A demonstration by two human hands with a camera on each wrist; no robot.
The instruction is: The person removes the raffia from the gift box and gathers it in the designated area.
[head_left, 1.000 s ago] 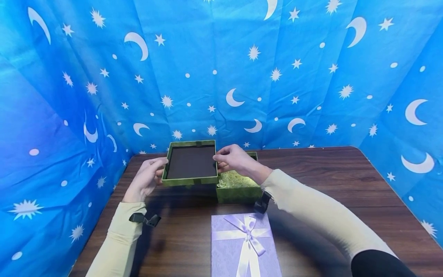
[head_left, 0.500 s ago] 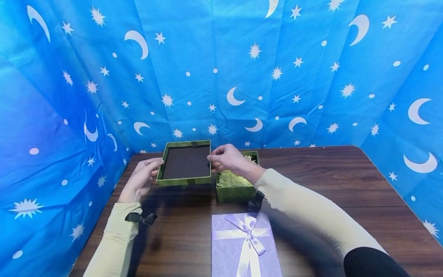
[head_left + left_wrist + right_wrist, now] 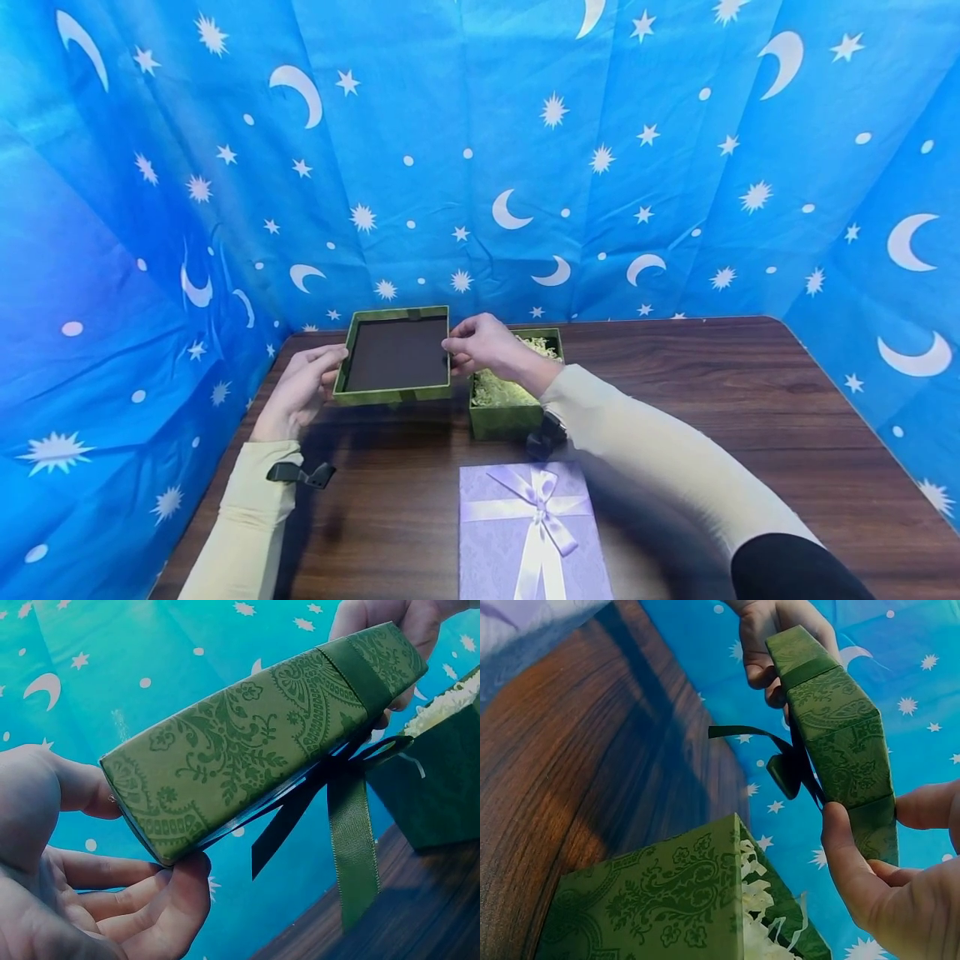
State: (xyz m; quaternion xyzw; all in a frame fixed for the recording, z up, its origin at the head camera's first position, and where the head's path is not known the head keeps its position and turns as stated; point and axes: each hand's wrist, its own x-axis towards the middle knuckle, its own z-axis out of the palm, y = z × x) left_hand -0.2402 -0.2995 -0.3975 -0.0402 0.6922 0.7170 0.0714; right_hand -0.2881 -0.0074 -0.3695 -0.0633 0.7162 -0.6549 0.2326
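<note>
Blue cloth printed with white moons and stars hangs round a dark wooden table.

In the head view, the green box stands uncovered, its pale shredded filling showing. Its apparent lid is held up to the left of that box, dark inside facing up. So the opening looks done; the lid has yet to be set down. The left hand pinches the lid's edge farther from the green box; the right hand pinches the edge nearer it, partly hiding the box. A purple box, its pale ribbon bow tied, lies nearer the person than the green box, closed.

From the left wrist, the lid's side wall shows embossed floral scrolls on olive green, with a dark green ribbon hanging beneath, beside the green box. Thumb and fingers clasp the corner.

From the right wrist, the lid is well clear of the green box's rim, both hands gripping it, and the two share the same pattern.
</note>
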